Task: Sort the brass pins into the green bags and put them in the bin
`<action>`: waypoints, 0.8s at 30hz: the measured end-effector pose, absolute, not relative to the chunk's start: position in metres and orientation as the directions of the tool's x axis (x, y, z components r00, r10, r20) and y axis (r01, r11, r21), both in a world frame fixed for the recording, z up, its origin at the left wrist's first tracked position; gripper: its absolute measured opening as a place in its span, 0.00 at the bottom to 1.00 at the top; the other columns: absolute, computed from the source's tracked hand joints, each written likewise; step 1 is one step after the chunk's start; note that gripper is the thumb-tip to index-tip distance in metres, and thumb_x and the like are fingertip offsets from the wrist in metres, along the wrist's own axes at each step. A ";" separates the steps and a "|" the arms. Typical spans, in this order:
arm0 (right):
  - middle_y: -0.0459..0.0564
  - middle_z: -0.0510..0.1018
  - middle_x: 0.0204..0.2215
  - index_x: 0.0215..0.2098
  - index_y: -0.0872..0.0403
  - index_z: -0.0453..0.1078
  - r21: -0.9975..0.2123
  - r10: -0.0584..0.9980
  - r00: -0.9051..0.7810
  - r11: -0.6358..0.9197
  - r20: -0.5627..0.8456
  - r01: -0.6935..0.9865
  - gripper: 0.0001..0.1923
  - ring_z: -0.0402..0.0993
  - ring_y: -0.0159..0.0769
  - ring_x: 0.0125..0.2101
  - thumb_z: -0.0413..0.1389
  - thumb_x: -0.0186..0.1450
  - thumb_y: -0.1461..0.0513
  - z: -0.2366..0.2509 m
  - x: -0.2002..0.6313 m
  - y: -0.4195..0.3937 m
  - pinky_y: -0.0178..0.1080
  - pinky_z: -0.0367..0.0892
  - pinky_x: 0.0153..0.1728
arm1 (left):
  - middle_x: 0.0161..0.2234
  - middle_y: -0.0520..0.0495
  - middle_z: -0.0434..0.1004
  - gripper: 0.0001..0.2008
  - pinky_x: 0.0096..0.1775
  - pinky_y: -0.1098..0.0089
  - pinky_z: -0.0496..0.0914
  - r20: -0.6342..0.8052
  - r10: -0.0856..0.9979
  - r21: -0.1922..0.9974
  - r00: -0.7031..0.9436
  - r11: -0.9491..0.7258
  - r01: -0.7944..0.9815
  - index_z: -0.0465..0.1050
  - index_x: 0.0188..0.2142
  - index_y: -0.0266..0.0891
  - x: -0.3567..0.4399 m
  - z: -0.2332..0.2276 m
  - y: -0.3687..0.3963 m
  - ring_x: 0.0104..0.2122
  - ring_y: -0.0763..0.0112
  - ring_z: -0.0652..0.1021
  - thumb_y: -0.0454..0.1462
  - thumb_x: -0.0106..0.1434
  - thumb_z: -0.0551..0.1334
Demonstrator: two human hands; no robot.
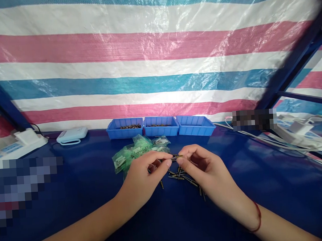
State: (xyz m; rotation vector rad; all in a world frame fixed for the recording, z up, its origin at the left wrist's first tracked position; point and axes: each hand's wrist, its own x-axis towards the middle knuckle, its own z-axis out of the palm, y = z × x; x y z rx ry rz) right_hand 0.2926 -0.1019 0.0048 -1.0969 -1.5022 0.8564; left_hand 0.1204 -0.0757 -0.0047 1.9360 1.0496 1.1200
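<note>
A large striped sheet (145, 45) hangs in front of you, and below it spreads your dark blue table (80, 183), with a white power strip (15, 147) far to the left. Along the back edge three blue bins stand side by side: the left bin (125, 134) and the middle bin (161, 132) show small dark parts inside, and the right bin (197, 131) closes the row. Just in front of them lie green-tinted plastic bags (140, 145), partly behind your left hand (142, 176). Your right hand (207, 168) faces it, fingertips near each other. Loose metal pins (180, 176) are scattered on the table between your hands, pointing various ways, most of them on the right hand's side and partly under it. Smallest are the held pins (176, 157), seemingly more than one, though you can't count them here. They lie roughly level, long axis running from hand to hand, parallel to the row of bins. Your left thumb and forefinger are closed on their left end, your right ones on the other, so neither hand is nearer; the remaining fingers curl loosely.
</note>
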 end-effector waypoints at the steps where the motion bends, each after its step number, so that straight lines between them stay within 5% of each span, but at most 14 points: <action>1: 0.44 0.70 0.27 0.33 0.52 0.68 -0.915 0.938 -0.045 0.346 0.344 0.210 0.07 0.67 0.30 0.26 0.59 0.61 0.57 0.005 0.293 -0.102 0.33 0.66 0.27 | 0.30 0.52 0.78 0.07 0.27 0.72 0.69 0.383 0.856 0.803 0.347 -0.495 0.334 0.77 0.37 0.45 0.120 -0.005 -0.076 0.25 0.73 0.74 0.38 0.63 0.60; 9: 0.44 0.70 0.29 0.47 0.51 0.61 -0.831 0.922 -0.097 0.382 0.376 0.404 0.12 0.68 0.32 0.26 0.53 0.65 0.60 -0.003 0.300 -0.096 0.35 0.65 0.27 | 0.30 0.52 0.79 0.09 0.30 0.71 0.68 0.526 0.752 0.523 0.397 -0.655 0.545 0.76 0.39 0.44 0.124 0.007 -0.024 0.27 0.71 0.75 0.39 0.65 0.57; 14: 0.51 0.75 0.40 0.48 0.51 0.70 -0.462 0.879 -0.367 0.473 0.304 0.750 0.13 0.69 0.42 0.41 0.54 0.64 0.62 -0.013 0.306 -0.093 0.47 0.63 0.44 | 0.37 0.43 0.80 0.13 0.40 0.61 0.69 0.542 0.754 0.357 0.370 -0.606 0.711 0.76 0.41 0.39 0.142 0.015 0.049 0.37 0.59 0.77 0.39 0.65 0.55; 18: 0.51 0.76 0.39 0.44 0.51 0.73 -0.353 0.866 -0.432 0.498 0.252 0.792 0.10 0.68 0.40 0.39 0.53 0.66 0.62 -0.016 0.308 -0.092 0.44 0.62 0.41 | 0.50 0.34 0.72 0.20 0.51 0.49 0.61 0.567 0.741 0.293 0.359 -0.588 0.754 0.70 0.52 0.34 0.151 0.010 0.058 0.51 0.47 0.68 0.41 0.64 0.57; 24: 0.49 0.76 0.33 0.36 0.53 0.73 -0.292 0.856 -0.438 0.509 0.275 0.810 0.08 0.66 0.37 0.35 0.51 0.67 0.65 -0.017 0.308 -0.089 0.40 0.59 0.37 | 0.46 0.44 0.74 0.13 0.50 0.56 0.64 0.536 0.653 0.234 0.535 -0.724 0.649 0.74 0.46 0.40 0.134 -0.007 -0.006 0.47 0.58 0.69 0.39 0.66 0.55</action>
